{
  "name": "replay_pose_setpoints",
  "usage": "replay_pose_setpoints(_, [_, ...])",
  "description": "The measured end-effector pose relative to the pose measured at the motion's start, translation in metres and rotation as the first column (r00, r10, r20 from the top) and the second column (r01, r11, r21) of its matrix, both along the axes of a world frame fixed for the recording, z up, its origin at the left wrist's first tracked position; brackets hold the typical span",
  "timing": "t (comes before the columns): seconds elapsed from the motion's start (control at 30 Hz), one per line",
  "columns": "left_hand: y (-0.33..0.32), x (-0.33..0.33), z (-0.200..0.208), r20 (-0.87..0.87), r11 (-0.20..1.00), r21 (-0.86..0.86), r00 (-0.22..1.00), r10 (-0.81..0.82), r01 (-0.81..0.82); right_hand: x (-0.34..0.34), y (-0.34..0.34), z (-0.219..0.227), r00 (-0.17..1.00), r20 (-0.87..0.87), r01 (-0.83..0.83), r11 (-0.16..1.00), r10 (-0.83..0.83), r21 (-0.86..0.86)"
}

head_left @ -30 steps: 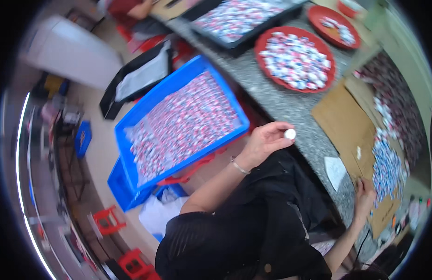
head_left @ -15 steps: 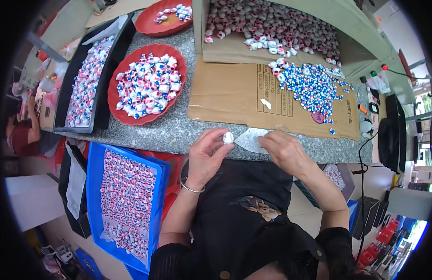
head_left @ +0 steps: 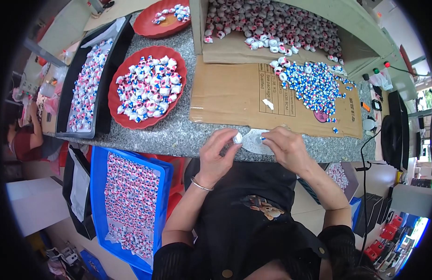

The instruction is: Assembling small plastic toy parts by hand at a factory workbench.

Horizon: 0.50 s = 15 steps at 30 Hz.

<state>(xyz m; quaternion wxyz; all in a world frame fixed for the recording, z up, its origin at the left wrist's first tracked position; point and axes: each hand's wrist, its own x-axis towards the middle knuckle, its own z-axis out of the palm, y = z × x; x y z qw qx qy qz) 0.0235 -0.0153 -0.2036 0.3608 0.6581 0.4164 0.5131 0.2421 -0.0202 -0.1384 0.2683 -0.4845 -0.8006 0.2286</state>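
Between the thumb and fingers of my left hand [head_left: 218, 154] is a small white rounded figurine head [head_left: 238, 138], held at the table's near edge. My right hand [head_left: 290, 149] pinches a tiny blue piece [head_left: 263, 138], mostly covered by the fingertips, a short way to the right of the head. Under and between both hands lies a pale speckled flat patch [head_left: 255, 143]. Farther off, a heap of small blue-and-white body pieces [head_left: 314, 88] rests on a flattened cardboard sheet [head_left: 225, 93]. Behind it, many white-and-pink heads [head_left: 276, 25] fill a shelf bay.
A red scalloped plate [head_left: 114, 105] of joined figurines and a black tray [head_left: 62, 107] of more stand left. Another red plate [head_left: 148, 31] sits behind. A blue crate [head_left: 97, 186] full of figurines is low on the left. A black cable [head_left: 363, 154] hangs at right.
Both hands stay near the table edge; the left has shifted slightly right with the head. A blue piece now shows at my right fingertips. The whole view has shifted a little.
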Motion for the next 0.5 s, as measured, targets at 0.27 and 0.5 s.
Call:
replay_pose_setpoints(0.27, [-0.006,0.026,0.009,-0.066,0.985,0.124,0.992,-0.109,0.116,0.001,-0.011,-0.001,0.732,-0.505,-0.04,0.71,-0.459,-0.703])
replay_pose_setpoints(0.5, [0.005,0.015,0.038,0.289,0.724,-0.327,0.794,-0.535,0.607,0.01,-0.017,0.021,0.957,-0.289,-0.043,0.995,0.016,-0.088])
